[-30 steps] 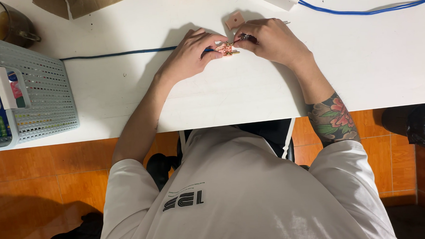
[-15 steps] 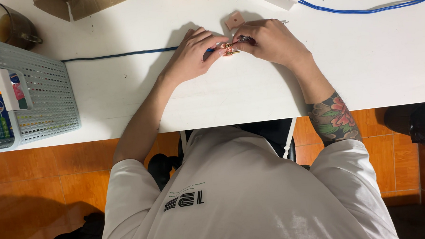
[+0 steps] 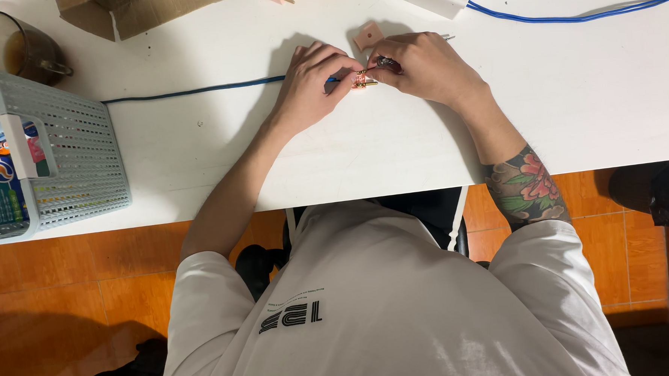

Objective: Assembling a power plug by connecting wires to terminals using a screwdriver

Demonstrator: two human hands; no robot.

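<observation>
Left hand (image 3: 309, 85) lies knuckles-up on the white table (image 3: 579, 93) near its far edge, forearm stretched straight out from the body, fingers curled to pinch a small red-and-gold part (image 3: 363, 80). Right hand (image 3: 422, 64) meets it from the other side, wrist bent inward, fingertips closed on a thin tool (image 3: 385, 62) touching that part. Blue cable (image 3: 196, 92) runs from under the left hand toward the basket (image 3: 73, 154).

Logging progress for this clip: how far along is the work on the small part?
Done: nothing finished shows. In hand: left hand and right hand pinch a small red-gold part on the white table, blue cable at the left hand. Left: a pinkish flat piece lies untouched.
</observation>
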